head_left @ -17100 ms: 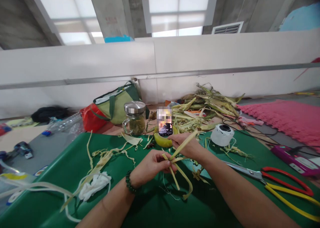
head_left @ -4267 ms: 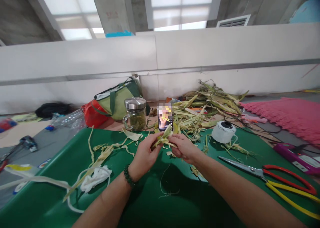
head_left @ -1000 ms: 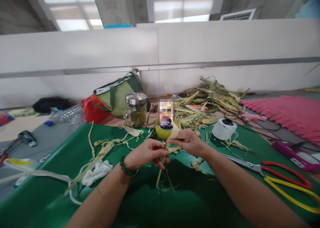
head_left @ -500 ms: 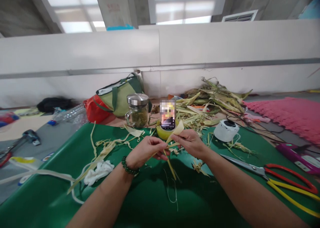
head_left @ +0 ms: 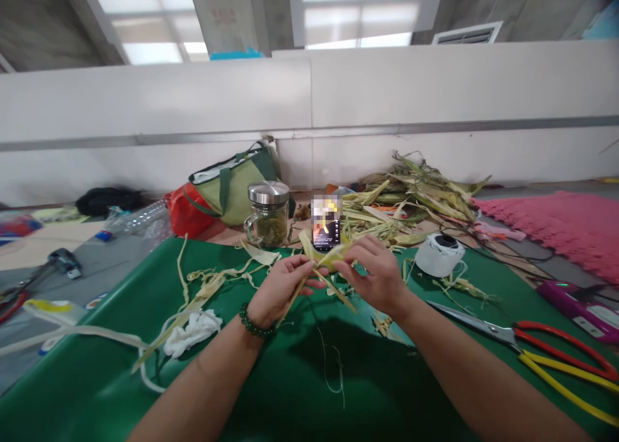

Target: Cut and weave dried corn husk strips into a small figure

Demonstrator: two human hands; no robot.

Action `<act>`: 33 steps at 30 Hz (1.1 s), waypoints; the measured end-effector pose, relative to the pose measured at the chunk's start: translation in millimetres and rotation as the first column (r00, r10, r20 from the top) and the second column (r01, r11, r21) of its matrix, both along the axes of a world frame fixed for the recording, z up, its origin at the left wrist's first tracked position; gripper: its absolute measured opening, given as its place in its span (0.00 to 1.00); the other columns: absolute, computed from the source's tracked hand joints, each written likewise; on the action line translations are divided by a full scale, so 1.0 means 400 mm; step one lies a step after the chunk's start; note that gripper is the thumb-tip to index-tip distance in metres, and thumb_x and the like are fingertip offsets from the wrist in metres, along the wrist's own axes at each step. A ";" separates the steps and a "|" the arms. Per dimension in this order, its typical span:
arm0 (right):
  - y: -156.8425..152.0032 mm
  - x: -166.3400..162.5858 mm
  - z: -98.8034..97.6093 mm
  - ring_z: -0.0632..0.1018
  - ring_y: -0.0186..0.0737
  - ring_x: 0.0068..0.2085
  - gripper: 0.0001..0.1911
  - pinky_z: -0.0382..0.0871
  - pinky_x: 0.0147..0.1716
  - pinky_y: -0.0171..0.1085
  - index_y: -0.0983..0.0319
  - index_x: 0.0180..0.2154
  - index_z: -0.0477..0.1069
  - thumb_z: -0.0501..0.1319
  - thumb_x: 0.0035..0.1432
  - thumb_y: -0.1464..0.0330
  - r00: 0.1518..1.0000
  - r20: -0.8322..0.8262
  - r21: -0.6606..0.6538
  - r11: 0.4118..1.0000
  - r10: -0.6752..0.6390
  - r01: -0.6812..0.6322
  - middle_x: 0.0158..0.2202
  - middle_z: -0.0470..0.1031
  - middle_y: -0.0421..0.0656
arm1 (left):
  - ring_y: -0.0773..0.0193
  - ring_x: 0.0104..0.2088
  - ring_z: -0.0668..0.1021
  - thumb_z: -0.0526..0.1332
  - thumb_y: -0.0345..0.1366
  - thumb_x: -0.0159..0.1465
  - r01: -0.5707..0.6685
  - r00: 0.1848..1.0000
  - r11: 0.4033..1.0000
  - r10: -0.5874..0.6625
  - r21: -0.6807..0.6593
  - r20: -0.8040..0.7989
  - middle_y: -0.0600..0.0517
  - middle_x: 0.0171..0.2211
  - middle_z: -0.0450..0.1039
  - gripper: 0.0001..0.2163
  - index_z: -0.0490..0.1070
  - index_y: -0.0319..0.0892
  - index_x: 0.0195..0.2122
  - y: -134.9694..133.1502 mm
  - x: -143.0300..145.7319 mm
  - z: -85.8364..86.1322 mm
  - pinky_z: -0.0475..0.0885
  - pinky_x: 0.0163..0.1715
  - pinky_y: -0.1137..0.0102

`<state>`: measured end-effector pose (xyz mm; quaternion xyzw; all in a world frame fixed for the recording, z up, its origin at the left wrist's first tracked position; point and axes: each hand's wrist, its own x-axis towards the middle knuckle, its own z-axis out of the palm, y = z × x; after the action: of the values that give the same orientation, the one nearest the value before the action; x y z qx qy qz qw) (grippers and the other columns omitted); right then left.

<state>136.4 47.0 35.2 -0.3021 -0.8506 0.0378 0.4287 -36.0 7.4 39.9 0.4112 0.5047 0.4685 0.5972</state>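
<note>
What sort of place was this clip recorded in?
Probably an indoor craft workspace, perhaps a workshop: a pile of dry, husk-like leaves by the wall, large scissors, and a white roll on a green cover.

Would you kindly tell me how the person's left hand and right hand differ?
The left hand has a green beaded bracelet at its wrist; the right hand has a bare wrist. The left hand pinches husk strips near their crossing; the right hand is at one strip's upper part, its grip unclear. Both are ungloved.
</note>
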 end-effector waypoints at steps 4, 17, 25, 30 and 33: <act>-0.008 -0.014 -0.018 0.74 0.37 0.31 0.11 0.61 0.29 0.33 0.61 0.32 0.73 0.57 0.60 0.62 0.992 0.126 -0.092 0.996 0.026 -0.014 0.29 0.75 0.43 | 0.72 0.23 0.76 0.67 0.39 0.53 -0.106 0.991 0.994 0.106 -0.001 0.077 0.49 0.29 0.77 0.10 0.71 0.37 0.29 0.009 0.000 -0.004 0.68 0.19 0.81; -0.020 -0.024 -0.024 0.72 0.37 0.28 0.09 0.56 0.26 0.33 0.60 0.28 0.73 0.58 0.58 0.66 0.958 0.283 -0.142 0.986 -0.043 0.086 0.23 0.73 0.41 | 0.65 0.26 0.78 0.72 0.40 0.42 -0.157 0.985 0.970 0.168 0.188 -0.046 0.52 0.24 0.78 0.14 0.75 0.37 0.26 0.003 0.009 -0.012 0.74 0.31 0.72; -0.012 0.008 0.005 0.71 0.34 0.25 0.09 0.52 0.24 0.33 0.60 0.25 0.73 0.60 0.56 0.67 0.935 0.355 -0.202 0.977 0.006 0.070 0.22 0.74 0.40 | 0.62 0.24 0.79 0.71 0.39 0.44 -0.116 0.977 0.986 0.136 0.121 -0.167 0.51 0.21 0.78 0.12 0.76 0.37 0.25 0.011 -0.020 -0.004 0.74 0.28 0.71; 0.008 0.016 0.014 0.72 0.33 0.26 0.07 0.54 0.24 0.31 0.60 0.26 0.74 0.62 0.54 0.68 0.960 0.276 -0.300 0.953 0.052 0.035 0.23 0.75 0.39 | 0.65 0.27 0.79 0.69 0.43 0.48 0.002 0.994 1.000 0.000 0.020 -0.111 0.46 0.26 0.79 0.14 0.77 0.35 0.27 0.006 -0.033 0.010 0.71 0.26 0.77; 0.016 0.018 0.014 0.71 0.31 0.25 0.07 0.55 0.24 0.30 0.61 0.25 0.74 0.62 0.54 0.68 0.973 0.201 -0.344 0.938 0.114 -0.038 0.23 0.74 0.38 | 0.64 0.25 0.79 0.63 0.50 0.53 0.005 0.999 0.999 -0.006 -0.047 -0.032 0.45 0.24 0.79 0.19 0.77 0.34 0.29 0.000 -0.033 0.022 0.71 0.24 0.76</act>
<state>143.7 53.2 40.7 -0.3401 -0.8844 0.1664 0.2729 -49.2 7.4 48.6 0.4062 0.5240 0.4482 0.5996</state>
